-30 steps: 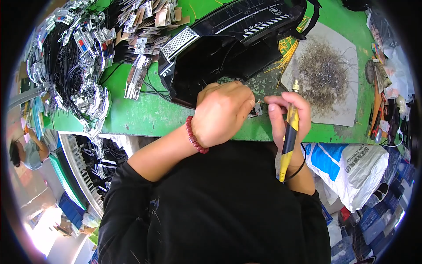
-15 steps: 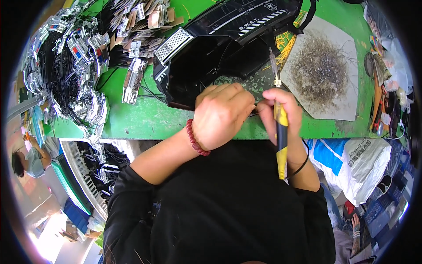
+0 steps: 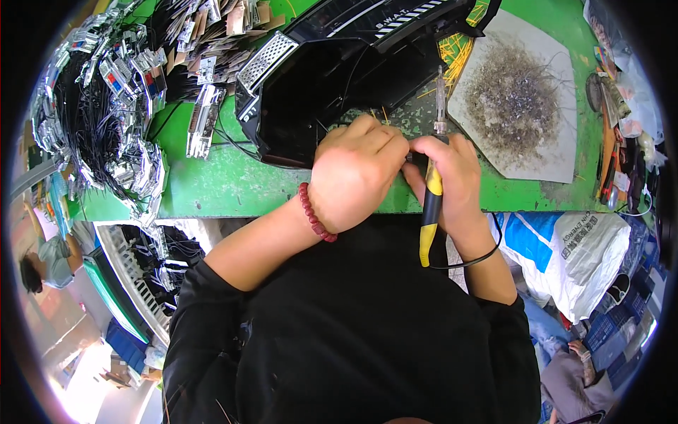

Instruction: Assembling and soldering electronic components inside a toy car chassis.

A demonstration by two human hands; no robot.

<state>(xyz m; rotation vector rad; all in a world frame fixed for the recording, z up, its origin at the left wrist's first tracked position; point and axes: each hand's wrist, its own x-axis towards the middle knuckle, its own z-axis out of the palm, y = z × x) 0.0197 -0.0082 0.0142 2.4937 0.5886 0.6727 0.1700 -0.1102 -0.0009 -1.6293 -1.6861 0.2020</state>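
Note:
My right hand [image 3: 460, 177] is closed round the yellow-and-black handle of a soldering iron [image 3: 429, 201]. The iron's metal barrel points away from me, and a black cord leaves its lower end. My left hand [image 3: 357, 169], with a dark red bead bracelet [image 3: 311, 214] at the wrist, is closed with its fingertips almost meeting those of the right. What the left fingers pinch is hidden behind them. Just beyond lies a black plastic toy car body [image 3: 304, 99], hollow side toward me, with thin wires inside. Its near edge sits by my left knuckles.
On the green table [image 3: 191, 191], silvery parts with black wires [image 3: 138, 152] are heaped at left, beside stacked brown circuit boards [image 3: 219, 42]. Yellow wires [image 3: 455, 56] lie behind a pale sheet [image 3: 558, 152] covered in dark debris. Tools [image 3: 609, 169] line the right edge; a white sack [image 3: 590, 261] is below.
The soldering iron's lower end has swung left and its barrel is more upright. My right fingers have closed in toward the left hand. The whole view has shifted slightly.

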